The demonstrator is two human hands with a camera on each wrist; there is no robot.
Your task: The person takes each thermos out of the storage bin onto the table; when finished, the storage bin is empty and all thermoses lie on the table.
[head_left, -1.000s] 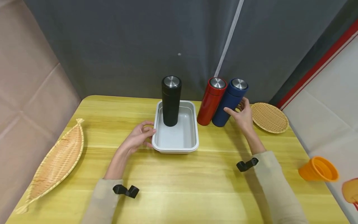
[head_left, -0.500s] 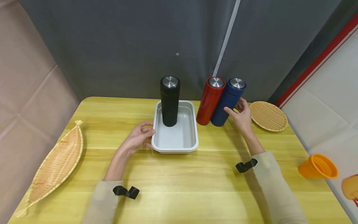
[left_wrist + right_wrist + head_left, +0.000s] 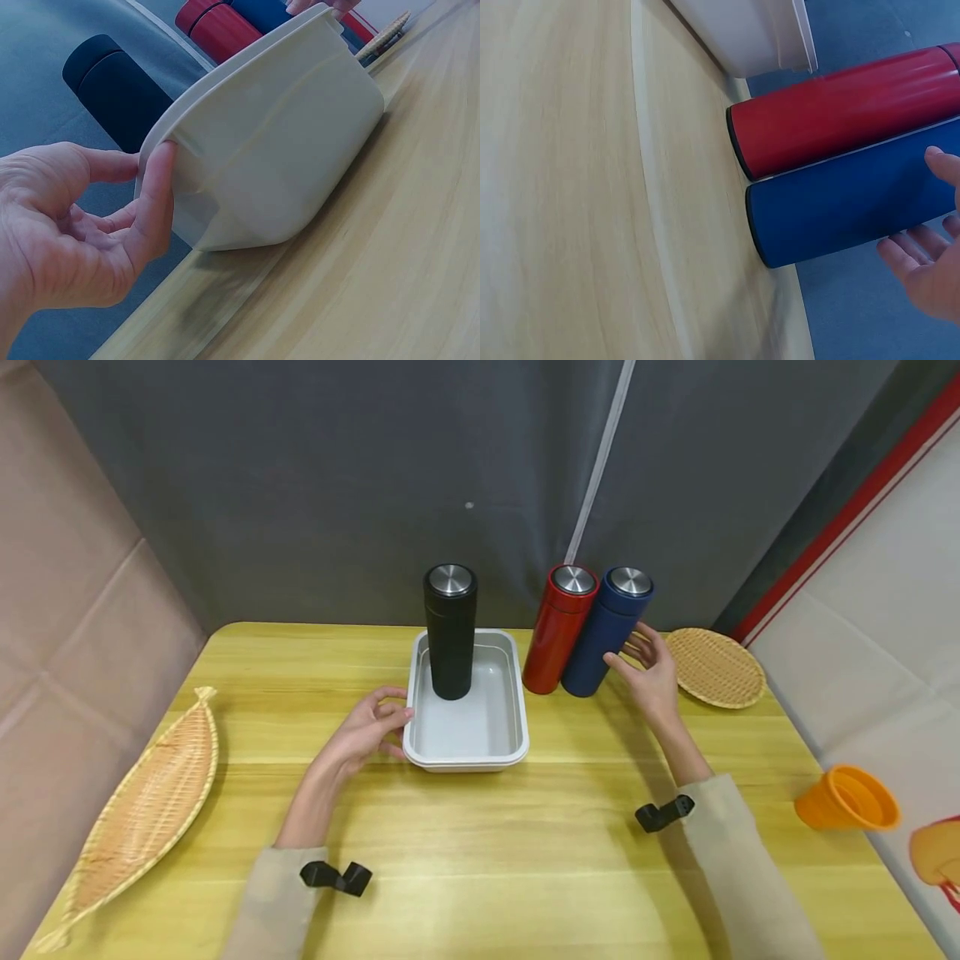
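Observation:
My left hand (image 3: 367, 727) pinches the left rim of a light grey rectangular tub (image 3: 465, 739) on the table. In the left wrist view the thumb and a finger (image 3: 156, 199) take the rim between them. A black thermos (image 3: 452, 643) with a steel-topped lid stands upright inside the tub. To its right, a red thermos (image 3: 557, 639) and a blue thermos (image 3: 603, 639) stand side by side on the table. My right hand (image 3: 651, 681) is at the blue thermos with loosely spread fingers; its thumb (image 3: 939, 159) overlaps the side, and its fingertips lie along the other edge.
A long leaf-shaped woven basket (image 3: 150, 810) lies at the left. A round woven tray (image 3: 716, 668) sits at the back right, and an orange cup (image 3: 847, 797) stands near the right edge. A dark grey curtain (image 3: 337, 493) hangs behind the table (image 3: 480, 868).
The head view has shifted slightly right. My right thumb has drawn back from the blue thermos, which still stands beside the red one. The left hand keeps its pinch on the tub.

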